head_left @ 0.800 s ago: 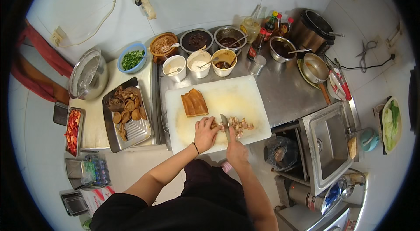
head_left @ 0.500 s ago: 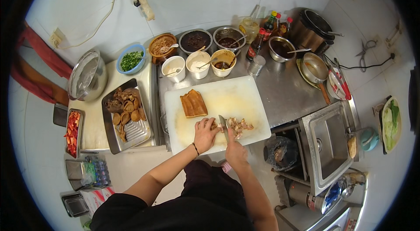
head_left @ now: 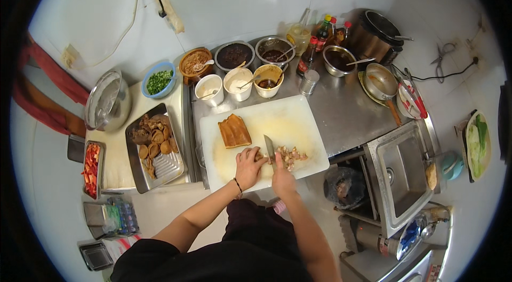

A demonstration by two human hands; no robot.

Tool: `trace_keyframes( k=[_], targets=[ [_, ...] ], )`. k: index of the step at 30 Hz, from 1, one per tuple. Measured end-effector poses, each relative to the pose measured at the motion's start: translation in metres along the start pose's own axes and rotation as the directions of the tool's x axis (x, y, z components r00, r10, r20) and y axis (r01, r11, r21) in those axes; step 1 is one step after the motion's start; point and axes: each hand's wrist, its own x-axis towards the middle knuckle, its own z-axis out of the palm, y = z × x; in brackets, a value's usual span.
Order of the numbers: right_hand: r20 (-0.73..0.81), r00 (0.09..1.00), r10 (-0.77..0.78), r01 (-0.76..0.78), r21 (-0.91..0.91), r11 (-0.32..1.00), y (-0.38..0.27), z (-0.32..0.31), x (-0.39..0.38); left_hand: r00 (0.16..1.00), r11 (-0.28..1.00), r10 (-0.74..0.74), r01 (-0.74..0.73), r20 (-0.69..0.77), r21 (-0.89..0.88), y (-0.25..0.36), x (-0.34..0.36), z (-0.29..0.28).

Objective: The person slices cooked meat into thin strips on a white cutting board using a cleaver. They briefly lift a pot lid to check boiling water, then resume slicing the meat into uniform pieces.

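On the white cutting board [head_left: 304,122] my right hand [head_left: 282,179] is wrapped round the handle of a kitchen knife [head_left: 269,146], its blade pointing away from me. Just left of the blade, my left hand [head_left: 248,168] has its fingers curled down over a piece of brown meat [head_left: 259,157], mostly hidden under the fingertips. Chopped meat bits [head_left: 292,157] lie to the right of the blade. A flat brown slab of food [head_left: 234,131], which looks like braised tofu or meat, rests on the board beyond my left hand.
Left of the board stands a metal tray [head_left: 169,165] of braised pieces, beside a blue bowl of chopped greens [head_left: 158,82]. White tubs [head_left: 210,90] and sauce bowls [head_left: 234,56] line the back. A sink [head_left: 400,178] and a lined bin [head_left: 345,185] are at right.
The knife and my right hand have shifted slightly left, toward my left hand. My left hand stays on the meat. The whole view has tilted a little.
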Motion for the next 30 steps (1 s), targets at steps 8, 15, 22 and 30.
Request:
trace_keyframes(
  k=[8, 15, 22, 30],
  targets=[
    [0.027, 0.999, -0.047, 0.043, 0.118, 0.992, 0.005, -0.011, -0.020, 0.984, 0.985, -0.165, 0.168, 0.074, -0.039, -0.008, 0.004, -0.004],
    [0.093, 0.993, -0.071, 0.068, 0.043, 0.997, 0.008, -0.008, -0.022, 0.997, 0.991, -0.063, 0.056, -0.051, -0.125, -0.016, -0.003, -0.002],
    [0.083, 0.993, -0.089, 0.097, -0.095, 0.991, 0.046, -0.037, -0.010, 0.999, 0.994, -0.035, 0.034, -0.004, -0.106, -0.023, 0.000, 0.001],
    [-0.047, 0.975, -0.217, 0.222, 0.154, 0.963, 0.034, -0.039, -0.017, 0.939, 0.805, -0.343, 0.288, -0.010, -0.519, -0.026, -0.016, -0.005]
  ],
)
